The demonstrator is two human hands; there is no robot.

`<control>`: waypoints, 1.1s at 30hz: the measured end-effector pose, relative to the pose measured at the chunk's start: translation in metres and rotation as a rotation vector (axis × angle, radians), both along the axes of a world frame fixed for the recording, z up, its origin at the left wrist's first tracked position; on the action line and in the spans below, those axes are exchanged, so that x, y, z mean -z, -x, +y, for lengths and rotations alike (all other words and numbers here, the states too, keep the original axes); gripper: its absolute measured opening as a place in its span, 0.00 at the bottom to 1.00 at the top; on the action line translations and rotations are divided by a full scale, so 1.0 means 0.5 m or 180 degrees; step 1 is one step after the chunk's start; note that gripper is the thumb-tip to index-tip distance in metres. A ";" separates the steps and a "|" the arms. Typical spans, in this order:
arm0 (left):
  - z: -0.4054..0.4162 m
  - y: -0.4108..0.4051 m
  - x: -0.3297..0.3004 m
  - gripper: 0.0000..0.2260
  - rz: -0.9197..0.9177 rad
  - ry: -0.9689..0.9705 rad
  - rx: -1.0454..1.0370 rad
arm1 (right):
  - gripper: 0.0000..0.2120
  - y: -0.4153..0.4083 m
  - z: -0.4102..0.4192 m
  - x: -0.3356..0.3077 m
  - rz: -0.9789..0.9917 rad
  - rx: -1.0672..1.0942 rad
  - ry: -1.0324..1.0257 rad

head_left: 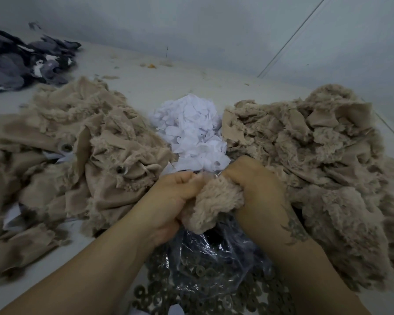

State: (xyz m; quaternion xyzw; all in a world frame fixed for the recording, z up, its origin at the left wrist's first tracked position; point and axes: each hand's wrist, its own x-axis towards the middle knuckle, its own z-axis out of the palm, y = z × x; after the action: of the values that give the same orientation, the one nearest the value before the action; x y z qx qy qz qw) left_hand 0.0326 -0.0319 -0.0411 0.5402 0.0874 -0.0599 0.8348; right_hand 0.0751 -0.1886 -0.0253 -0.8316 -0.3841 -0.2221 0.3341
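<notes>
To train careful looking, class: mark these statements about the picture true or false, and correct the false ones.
1. The left grip and the right grip both hold one fluffy beige piece. True.
2. The white scraps lie between the left beige heap and the right beige heap. True.
3. The dark cloth pile lies far right. False: it lies far left.
4. The clear bag rests on the white scraps. False: it lies under both grips, nearer the person.
</notes>
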 end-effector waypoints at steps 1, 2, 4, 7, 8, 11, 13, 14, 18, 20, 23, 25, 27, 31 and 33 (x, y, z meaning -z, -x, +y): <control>-0.001 0.000 0.004 0.11 -0.0068 0.0000 -0.0088 | 0.06 -0.003 -0.003 0.000 0.0106 0.0091 -0.0074; -0.001 0.001 0.007 0.08 -0.0161 0.0001 -0.0166 | 0.05 -0.008 -0.008 0.002 0.0267 0.0233 -0.0209; 0.006 0.002 0.010 0.08 -0.0335 0.0139 -0.0349 | 0.04 -0.017 -0.019 0.004 0.0273 0.0730 -0.0273; 0.021 0.006 0.007 0.11 -0.0478 0.0354 -0.0657 | 0.09 -0.016 -0.028 0.008 0.0231 0.1265 -0.0085; 0.024 0.007 0.005 0.11 -0.0531 0.0312 -0.0730 | 0.10 -0.015 -0.029 0.009 0.0325 0.1310 -0.0006; 0.028 0.014 0.004 0.15 -0.0592 0.0112 -0.0704 | 0.07 -0.011 -0.026 0.009 0.0901 0.1417 0.0254; 0.026 0.022 0.006 0.16 -0.0617 -0.0033 -0.0423 | 0.08 -0.019 -0.021 0.006 0.1510 0.1267 0.0322; 0.025 0.025 0.010 0.16 -0.0651 -0.0126 -0.0211 | 0.10 -0.022 -0.019 0.005 0.1885 0.1097 0.0097; 0.021 0.036 0.011 0.18 -0.0654 -0.0332 0.0441 | 0.03 0.008 -0.002 -0.017 0.2994 -0.0117 -0.1957; 0.017 0.036 0.007 0.25 -0.0579 -0.0316 0.0325 | 0.12 0.021 0.005 -0.024 0.3620 -0.0532 -0.2440; 0.010 0.034 -0.001 0.27 -0.0586 -0.0357 -0.0083 | 0.14 0.014 0.001 -0.026 0.4234 -0.0566 -0.2728; 0.010 0.036 -0.003 0.25 -0.0701 -0.0466 -0.0239 | 0.19 0.014 0.002 -0.022 0.4310 -0.0427 -0.2529; 0.012 0.040 -0.005 0.21 -0.0829 -0.0336 -0.0323 | 0.17 0.016 0.005 -0.008 0.3806 -0.0134 -0.1956; 0.019 0.040 -0.006 0.18 -0.0964 0.0079 -0.0699 | 0.15 0.015 0.001 0.007 0.3395 0.0176 -0.1698; 0.026 0.038 -0.007 0.15 -0.1024 0.0252 -0.0915 | 0.16 0.005 -0.004 0.011 0.3381 0.0243 -0.1718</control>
State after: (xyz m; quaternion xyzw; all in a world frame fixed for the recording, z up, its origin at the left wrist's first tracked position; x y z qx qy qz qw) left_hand 0.0138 -0.0192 -0.0375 0.4915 0.0267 0.1434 0.8586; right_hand 0.0726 -0.1905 -0.0309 -0.7277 -0.0642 0.1227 0.6718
